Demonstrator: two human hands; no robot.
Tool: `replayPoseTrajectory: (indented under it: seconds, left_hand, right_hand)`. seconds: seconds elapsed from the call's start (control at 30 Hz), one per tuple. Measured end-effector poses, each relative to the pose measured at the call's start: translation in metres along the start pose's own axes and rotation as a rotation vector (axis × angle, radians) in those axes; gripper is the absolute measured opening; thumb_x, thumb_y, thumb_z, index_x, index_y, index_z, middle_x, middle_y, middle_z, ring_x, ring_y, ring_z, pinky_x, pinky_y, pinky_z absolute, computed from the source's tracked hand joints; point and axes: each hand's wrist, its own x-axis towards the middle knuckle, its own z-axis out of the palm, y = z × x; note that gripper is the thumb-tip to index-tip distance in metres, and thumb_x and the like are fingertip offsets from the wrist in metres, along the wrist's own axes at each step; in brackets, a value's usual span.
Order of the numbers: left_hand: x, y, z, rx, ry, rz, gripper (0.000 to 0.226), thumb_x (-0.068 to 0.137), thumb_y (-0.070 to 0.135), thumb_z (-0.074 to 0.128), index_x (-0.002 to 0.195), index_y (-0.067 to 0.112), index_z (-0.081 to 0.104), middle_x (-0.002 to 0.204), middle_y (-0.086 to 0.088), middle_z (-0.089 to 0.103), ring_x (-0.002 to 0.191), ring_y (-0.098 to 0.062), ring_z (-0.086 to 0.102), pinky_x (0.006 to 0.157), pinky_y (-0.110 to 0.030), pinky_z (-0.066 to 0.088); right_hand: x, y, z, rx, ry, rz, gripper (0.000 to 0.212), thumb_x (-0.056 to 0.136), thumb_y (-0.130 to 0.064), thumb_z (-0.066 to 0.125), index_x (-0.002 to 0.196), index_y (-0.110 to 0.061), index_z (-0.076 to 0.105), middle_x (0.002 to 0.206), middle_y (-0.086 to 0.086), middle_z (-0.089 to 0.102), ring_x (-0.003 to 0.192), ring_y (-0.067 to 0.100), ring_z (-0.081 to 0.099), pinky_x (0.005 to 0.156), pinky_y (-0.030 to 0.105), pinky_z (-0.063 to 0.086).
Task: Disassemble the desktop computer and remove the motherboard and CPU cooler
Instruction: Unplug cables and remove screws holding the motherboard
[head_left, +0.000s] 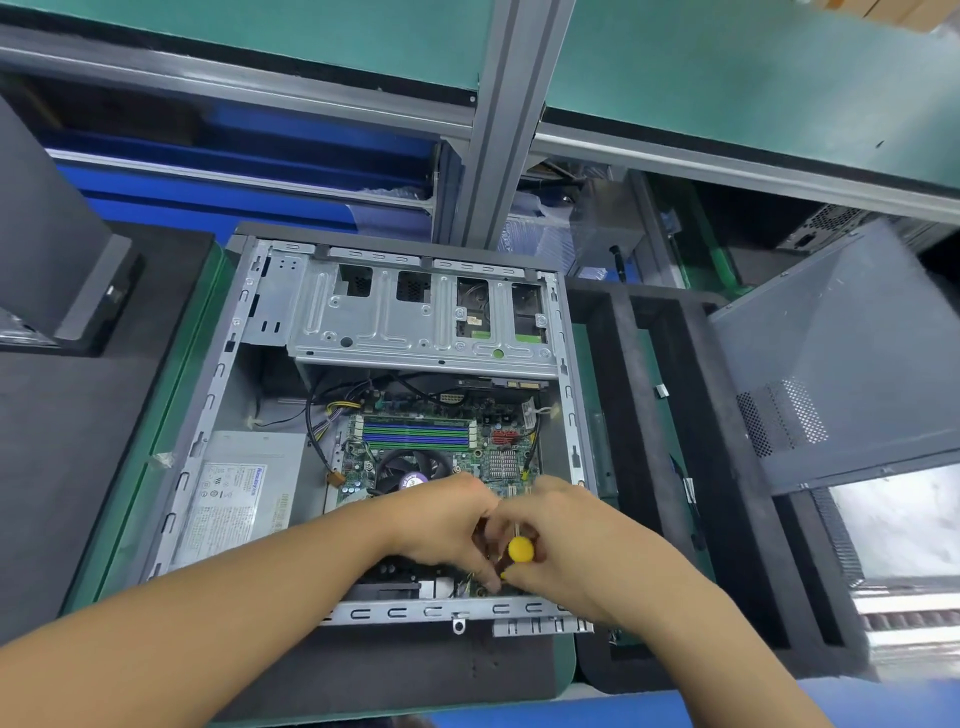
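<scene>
An open desktop case (223, 364) lies flat in front of me. Inside it sits the green motherboard (498, 447) with blue and green memory slots, and the round black CPU cooler fan (410, 470) at its middle. My right hand (576, 540) is closed around a screwdriver with a yellow-capped handle (520, 549), held upright over the board's near edge. My left hand (447, 519) reaches in beside it, fingertips pinched down at the screwdriver's tip. The screw itself is hidden by my fingers.
A silver power supply (244, 493) fills the case's left side and a metal drive cage (415, 322) its far end. The removed grey side panel (852, 364) leans at the right over black foam trays (654, 415). Grey frame posts and shelves rise behind.
</scene>
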Motion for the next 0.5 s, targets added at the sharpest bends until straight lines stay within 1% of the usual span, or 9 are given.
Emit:
replayPoseTrajectory:
  seconds: [0.07, 0.13, 0.17, 0.27, 0.3, 0.37, 0.4, 0.43, 0.5]
  left_hand:
    - [0.0003, -0.0009, 0.0013, 0.005, 0.021, 0.004, 0.032, 0.07, 0.03, 0.089, 0.072, 0.028, 0.057, 0.067, 0.019, 0.061, 0.061, 0.0, 0.055, 0.057, -0.014, 0.042]
    - [0.0008, 0.0002, 0.0017, 0.014, 0.014, 0.022, 0.036, 0.07, 0.029, 0.089, 0.072, 0.028, 0.053, 0.065, 0.023, 0.057, 0.061, 0.003, 0.053, 0.055, -0.013, 0.038]
    - [0.0009, 0.0009, 0.0014, 0.0, 0.002, 0.019, 0.034, 0.07, 0.028, 0.089, 0.075, 0.025, 0.056, 0.069, 0.021, 0.059, 0.064, 0.002, 0.055, 0.058, -0.014, 0.041]
    - [-0.001, 0.0028, -0.0012, -0.061, -0.01, 0.0, 0.029, 0.072, 0.023, 0.088, 0.091, 0.016, 0.067, 0.087, 0.007, 0.07, 0.078, -0.009, 0.066, 0.076, -0.033, 0.054]
    - [-0.0008, 0.0025, -0.002, -0.071, -0.013, 0.002, 0.025, 0.074, 0.022, 0.087, 0.091, 0.019, 0.069, 0.088, 0.005, 0.072, 0.078, -0.011, 0.066, 0.076, -0.032, 0.054]
    - [-0.0007, 0.0019, -0.0026, -0.049, -0.013, 0.009, 0.016, 0.077, 0.024, 0.085, 0.077, 0.03, 0.069, 0.077, 0.008, 0.068, 0.068, -0.007, 0.059, 0.067, -0.026, 0.049]
    - [-0.0001, 0.0018, -0.0022, -0.03, -0.012, 0.015, 0.024, 0.077, 0.026, 0.085, 0.068, 0.035, 0.064, 0.068, 0.011, 0.063, 0.062, -0.004, 0.054, 0.061, -0.022, 0.043]
    - [0.0, 0.0016, -0.0015, -0.013, -0.011, 0.021, 0.032, 0.076, 0.027, 0.085, 0.063, 0.039, 0.058, 0.063, 0.014, 0.058, 0.059, -0.003, 0.051, 0.058, -0.019, 0.038]
    - [0.0003, 0.0009, -0.0007, 0.003, -0.009, 0.02, 0.031, 0.075, 0.028, 0.086, 0.067, 0.036, 0.057, 0.063, 0.017, 0.058, 0.059, -0.002, 0.051, 0.058, -0.02, 0.04]
  right_hand:
    - [-0.0016, -0.0007, -0.0007, 0.071, 0.072, 0.082, 0.025, 0.085, -0.048, 0.069, 0.092, -0.032, 0.05, 0.087, -0.011, 0.047, 0.07, 0.006, 0.047, 0.055, 0.022, 0.034]
    - [-0.0013, -0.0012, 0.0022, 0.043, 0.113, 0.133, 0.032, 0.087, -0.047, 0.067, 0.077, -0.031, 0.041, 0.078, -0.011, 0.046, 0.063, 0.008, 0.044, 0.049, 0.022, 0.028]
    - [-0.0011, -0.0019, 0.0046, 0.027, 0.118, 0.135, 0.034, 0.09, -0.043, 0.066, 0.074, -0.03, 0.038, 0.076, -0.011, 0.045, 0.063, 0.01, 0.044, 0.049, 0.022, 0.028]
    - [-0.0017, -0.0047, 0.0047, -0.022, 0.114, 0.089, 0.019, 0.092, -0.026, 0.065, 0.087, -0.027, 0.047, 0.092, -0.004, 0.054, 0.081, 0.019, 0.055, 0.059, 0.026, 0.041]
    - [-0.002, -0.0041, 0.0036, -0.042, 0.105, 0.074, 0.015, 0.092, -0.019, 0.065, 0.092, -0.025, 0.051, 0.099, -0.002, 0.055, 0.087, 0.021, 0.057, 0.065, 0.029, 0.045]
    - [-0.0023, -0.0026, 0.002, -0.051, 0.078, 0.048, 0.019, 0.09, -0.01, 0.064, 0.098, -0.025, 0.056, 0.106, -0.004, 0.05, 0.093, 0.02, 0.057, 0.075, 0.03, 0.047]
    - [-0.0019, -0.0018, 0.0016, -0.042, 0.062, 0.038, 0.022, 0.089, -0.008, 0.065, 0.097, -0.027, 0.058, 0.105, -0.005, 0.047, 0.092, 0.018, 0.056, 0.076, 0.029, 0.047]
    - [-0.0016, -0.0013, 0.0018, -0.033, 0.044, 0.031, 0.024, 0.088, -0.008, 0.066, 0.095, -0.03, 0.058, 0.102, -0.008, 0.045, 0.09, 0.017, 0.054, 0.075, 0.028, 0.047]
    - [-0.0013, -0.0007, 0.0026, 0.005, 0.043, 0.031, 0.021, 0.087, -0.021, 0.069, 0.09, -0.035, 0.054, 0.096, -0.012, 0.043, 0.086, 0.011, 0.05, 0.067, 0.023, 0.041]
